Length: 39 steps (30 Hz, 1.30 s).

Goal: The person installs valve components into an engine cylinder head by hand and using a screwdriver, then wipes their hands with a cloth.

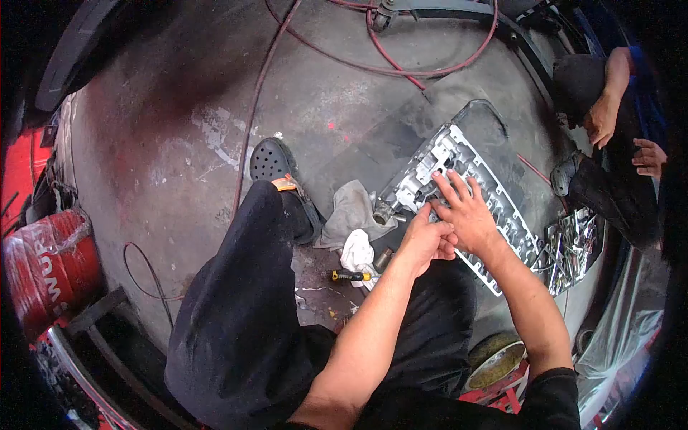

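A silver metal engine part [502, 204], long and full of openings, lies on the floor at a slant. My right hand [467, 215] rests over its near left part with the fingers spread. Beside it and touching it, my left hand [428, 240] has its fingers curled together at the part's near edge; whatever they hold, if anything, is hidden. Left of the hands are a grey cloth [347, 215], a white rag [357, 251], a small metal cylinder [383, 259] and a yellow and black screwdriver [350, 275].
A tray of metal tools [571, 247] lies at the right, near a co-worker's hand [603, 120] and dark-clothed leg. A red hose [258, 107] curves over the floor. A red drum [54, 269] stands at far left, a round pan [497, 364] below right.
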Tool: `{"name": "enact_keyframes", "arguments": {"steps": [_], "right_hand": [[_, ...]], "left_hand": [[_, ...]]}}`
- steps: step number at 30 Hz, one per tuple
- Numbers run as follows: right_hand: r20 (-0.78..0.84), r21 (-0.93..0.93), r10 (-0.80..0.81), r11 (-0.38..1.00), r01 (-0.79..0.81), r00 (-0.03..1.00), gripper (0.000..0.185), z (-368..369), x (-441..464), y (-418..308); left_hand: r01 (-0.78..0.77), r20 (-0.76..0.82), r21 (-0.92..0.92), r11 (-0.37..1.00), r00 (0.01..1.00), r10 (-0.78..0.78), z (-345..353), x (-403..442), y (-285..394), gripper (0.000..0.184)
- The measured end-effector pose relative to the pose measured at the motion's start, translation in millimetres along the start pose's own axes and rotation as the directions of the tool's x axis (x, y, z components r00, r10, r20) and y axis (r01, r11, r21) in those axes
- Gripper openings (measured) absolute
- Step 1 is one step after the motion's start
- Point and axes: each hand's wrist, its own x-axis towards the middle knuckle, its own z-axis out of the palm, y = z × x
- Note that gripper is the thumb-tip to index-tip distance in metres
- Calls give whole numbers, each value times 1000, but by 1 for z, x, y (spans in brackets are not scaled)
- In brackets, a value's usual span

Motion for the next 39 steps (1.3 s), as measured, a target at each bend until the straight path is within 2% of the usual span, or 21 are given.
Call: {"name": "enact_keyframes", "arguments": {"steps": [5, 18, 31, 34, 39], "right_hand": [[25, 3, 5, 1000, -6, 1000, 51, -3, 1, 0], [-24, 21, 25, 999, -25, 999, 49, 1, 0, -2], [-62, 12, 38, 999, -37, 997, 49, 3, -1, -6], [-63, 28, 46, 999, -44, 997, 49, 5, -1, -5], [-94, 108, 81, 992, -70, 992, 51, 11, -5, -5]], "left_hand": [[-10, 32, 17, 1000, 999, 10, -2, 4, -1, 78], [0, -13, 90, 996, 1000, 1, -1, 4, 3, 69], [21, -12, 131, 991, 1000, -19, -4, 2, 5, 77], [17, 27, 135, 991, 999, -21, -6, 3, 5, 79], [26, -3, 123, 992, 1000, -25, -5, 1, 4, 84]]}}
